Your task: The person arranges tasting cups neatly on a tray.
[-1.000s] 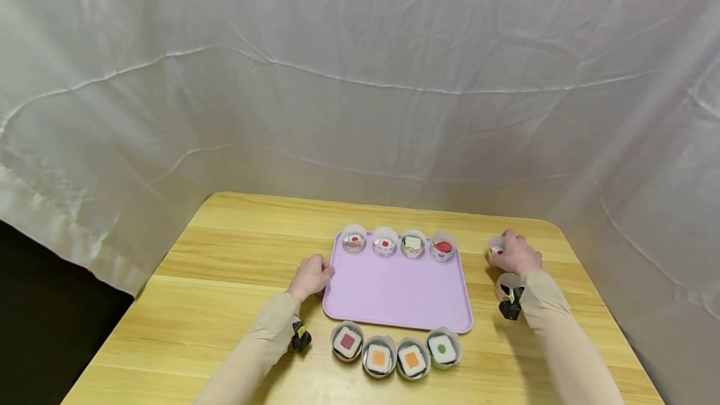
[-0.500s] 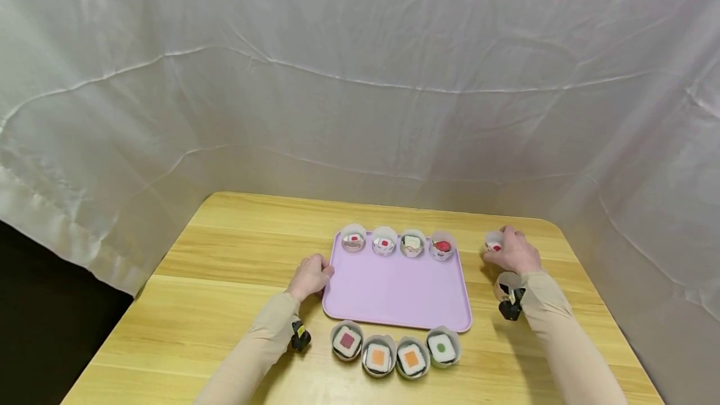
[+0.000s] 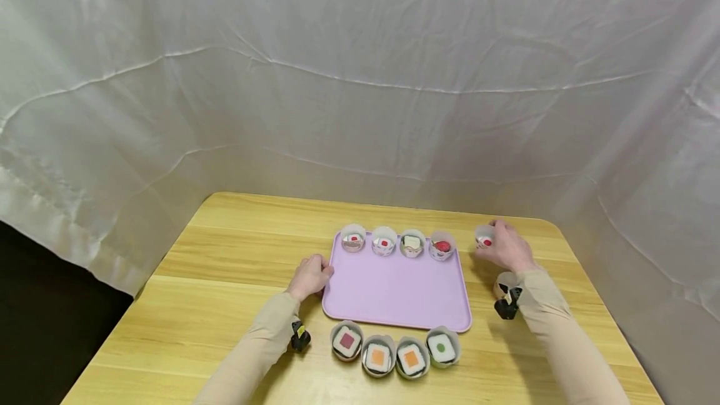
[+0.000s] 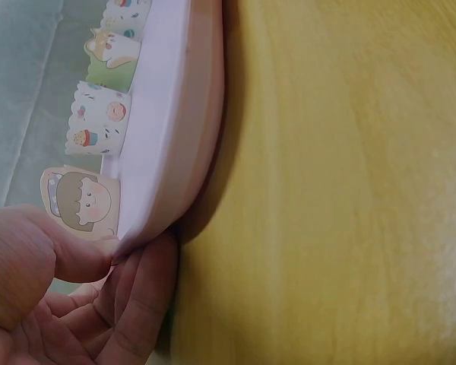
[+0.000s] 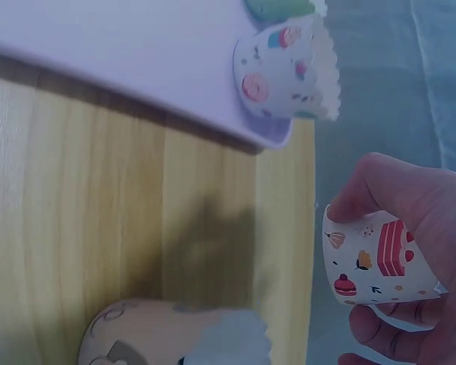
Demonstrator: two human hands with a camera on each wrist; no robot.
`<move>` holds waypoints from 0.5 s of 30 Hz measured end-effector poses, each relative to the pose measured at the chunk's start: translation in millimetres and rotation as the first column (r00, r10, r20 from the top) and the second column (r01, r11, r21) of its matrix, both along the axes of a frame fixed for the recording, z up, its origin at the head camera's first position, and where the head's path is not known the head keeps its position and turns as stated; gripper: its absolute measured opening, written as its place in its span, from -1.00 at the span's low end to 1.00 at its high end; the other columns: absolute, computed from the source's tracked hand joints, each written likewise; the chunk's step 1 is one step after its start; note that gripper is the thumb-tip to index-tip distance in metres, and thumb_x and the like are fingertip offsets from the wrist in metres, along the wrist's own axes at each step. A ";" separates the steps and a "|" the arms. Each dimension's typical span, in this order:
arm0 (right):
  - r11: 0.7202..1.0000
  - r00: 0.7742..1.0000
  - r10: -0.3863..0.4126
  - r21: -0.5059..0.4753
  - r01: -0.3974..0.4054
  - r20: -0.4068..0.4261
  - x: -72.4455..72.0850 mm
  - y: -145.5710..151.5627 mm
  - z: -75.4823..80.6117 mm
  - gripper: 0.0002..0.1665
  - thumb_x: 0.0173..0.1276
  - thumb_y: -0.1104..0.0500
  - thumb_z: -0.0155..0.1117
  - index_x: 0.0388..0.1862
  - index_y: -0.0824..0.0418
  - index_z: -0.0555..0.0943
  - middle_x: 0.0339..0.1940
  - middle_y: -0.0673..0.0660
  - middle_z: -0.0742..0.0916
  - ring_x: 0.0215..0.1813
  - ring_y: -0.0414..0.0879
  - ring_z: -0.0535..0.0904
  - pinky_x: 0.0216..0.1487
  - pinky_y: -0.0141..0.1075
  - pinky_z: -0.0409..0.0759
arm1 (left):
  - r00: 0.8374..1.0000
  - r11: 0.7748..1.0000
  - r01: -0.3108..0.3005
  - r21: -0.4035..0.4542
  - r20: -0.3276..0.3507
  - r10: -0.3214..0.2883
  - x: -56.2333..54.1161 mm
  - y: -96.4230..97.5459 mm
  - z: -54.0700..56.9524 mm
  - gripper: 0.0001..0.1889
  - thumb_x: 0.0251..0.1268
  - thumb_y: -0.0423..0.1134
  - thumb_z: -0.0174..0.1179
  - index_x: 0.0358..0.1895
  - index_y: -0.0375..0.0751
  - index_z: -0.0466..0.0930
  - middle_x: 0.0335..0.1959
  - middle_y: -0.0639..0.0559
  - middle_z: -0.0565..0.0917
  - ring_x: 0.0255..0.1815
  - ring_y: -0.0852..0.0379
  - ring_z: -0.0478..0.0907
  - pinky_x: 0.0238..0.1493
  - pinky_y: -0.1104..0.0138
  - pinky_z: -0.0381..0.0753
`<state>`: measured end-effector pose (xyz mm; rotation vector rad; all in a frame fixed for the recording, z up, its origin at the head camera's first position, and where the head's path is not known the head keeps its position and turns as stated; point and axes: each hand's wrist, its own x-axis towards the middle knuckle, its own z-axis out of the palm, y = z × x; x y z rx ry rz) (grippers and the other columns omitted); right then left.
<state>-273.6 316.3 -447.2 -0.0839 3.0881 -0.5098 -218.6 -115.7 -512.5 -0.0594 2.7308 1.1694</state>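
In the head view my left hand (image 3: 308, 277) pinches the left rim of a lilac tray (image 3: 394, 292), thumb on top and fingers curled beneath. My right hand (image 3: 509, 249) grips a white paper baking cup (image 5: 372, 262) printed with cake slices, to the right of the tray's far corner. A white piece with a red centre (image 3: 485, 242) shows inside this cup. A shadow lies on the wood apart from hand and cup. Along the tray's far edge stand several filled paper cups, among them one with a red filling (image 3: 442, 246) at the right end.
Several cups holding square sushi-like pieces stand in front of the tray, including one with a purple centre (image 3: 347, 342) and one with a green centre (image 3: 441, 348). Another paper cup (image 5: 159, 334) stands below my right wrist. Pale fabric (image 3: 360, 111) hangs behind the wooden table (image 3: 236, 255).
The right hand has carried the cup left and slightly away from me, toward the tray's far right corner. My left hand stays on the tray's rim.
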 end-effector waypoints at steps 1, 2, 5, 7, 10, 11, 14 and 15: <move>1.000 1.000 0.007 0.000 -0.007 -0.005 -0.1 -2.2 1.3 -0.05 0.07 -0.03 0.50 0.26 0.50 0.30 0.02 0.54 0.57 -0.09 0.31 0.59 -0.12 0.12 0.60 | 1.000 1.000 0.001 0.000 -0.001 -0.001 0.1 -0.1 0.1 -0.83 0.45 -0.28 0.12 -0.27 -0.33 0.60 -0.51 -0.10 0.66 -0.62 0.13 0.58 -0.54 0.36 0.58; 1.000 1.000 0.012 0.001 -0.012 -0.011 -0.1 -4.4 2.2 -0.05 0.07 -0.03 0.50 0.25 0.49 0.31 0.02 0.54 0.57 -0.08 0.31 0.59 -0.11 0.14 0.60 | 1.000 1.000 0.000 0.000 0.000 0.000 0.2 0.0 0.5 -0.83 0.45 -0.28 0.11 -0.27 -0.33 0.60 -0.51 -0.10 0.66 -0.62 0.13 0.58 -0.54 0.36 0.57; 1.000 0.999 0.027 0.005 -0.027 -0.031 -0.8 -11.6 4.9 -0.08 0.04 -0.01 0.50 0.22 0.47 0.33 0.00 0.52 0.57 -0.09 0.32 0.59 -0.12 0.16 0.60 | 1.000 1.000 -0.003 0.002 0.005 0.003 0.4 0.1 0.7 -0.83 0.45 -0.27 0.12 -0.26 -0.32 0.60 -0.50 -0.11 0.66 -0.62 0.13 0.58 -0.53 0.36 0.58; 0.999 0.999 0.037 0.007 -0.037 -0.040 -1.0 -16.8 6.6 -0.11 0.03 0.01 0.50 0.20 0.46 0.34 -0.01 0.51 0.58 -0.11 0.31 0.59 -0.14 0.15 0.60 | 1.000 1.000 0.004 -0.005 -0.003 -0.004 0.7 0.0 0.9 -0.83 0.46 -0.27 0.12 -0.25 -0.33 0.59 -0.49 -0.11 0.66 -0.61 0.13 0.58 -0.53 0.36 0.58; 0.999 0.997 0.053 0.000 -0.053 -0.052 -1.0 -24.6 8.6 -0.13 0.04 0.03 0.51 0.20 0.45 0.36 -0.02 0.49 0.59 -0.11 0.31 0.60 -0.13 0.15 0.61 | 1.000 1.000 0.005 -0.006 -0.003 -0.005 0.9 0.0 0.8 -0.82 0.46 -0.27 0.12 -0.25 -0.33 0.59 -0.48 -0.12 0.67 -0.60 0.13 0.58 -0.52 0.36 0.58; 0.998 0.997 0.060 0.000 -0.060 -0.053 -0.7 -27.2 9.5 -0.13 0.04 0.03 0.52 0.19 0.45 0.36 -0.03 0.49 0.60 -0.11 0.31 0.60 -0.13 0.15 0.61 | 1.000 1.000 0.006 -0.007 -0.002 -0.006 1.0 0.0 0.7 -0.82 0.46 -0.26 0.12 -0.25 -0.33 0.58 -0.47 -0.12 0.66 -0.60 0.13 0.58 -0.52 0.36 0.58; 0.996 0.995 0.084 -0.002 -0.084 -0.052 -0.1 -34.9 11.7 -0.13 0.04 0.02 0.53 0.20 0.45 0.36 -0.02 0.49 0.61 -0.09 0.31 0.61 -0.09 0.18 0.61 | 1.000 1.000 0.008 -0.003 -0.008 -0.008 1.3 -0.1 -0.1 -0.82 0.46 -0.27 0.11 -0.24 -0.33 0.59 -0.48 -0.12 0.67 -0.62 0.14 0.59 -0.54 0.37 0.58; 0.996 0.995 0.090 -0.001 -0.090 -0.050 0.2 -37.6 12.8 -0.12 0.05 0.01 0.53 0.20 0.44 0.36 -0.02 0.49 0.61 -0.09 0.31 0.61 -0.08 0.18 0.61 | 1.000 1.000 0.010 -0.003 -0.013 -0.010 1.5 -0.1 -0.2 -0.82 0.46 -0.27 0.11 -0.24 -0.34 0.59 -0.49 -0.12 0.67 -0.63 0.14 0.59 -0.54 0.37 0.58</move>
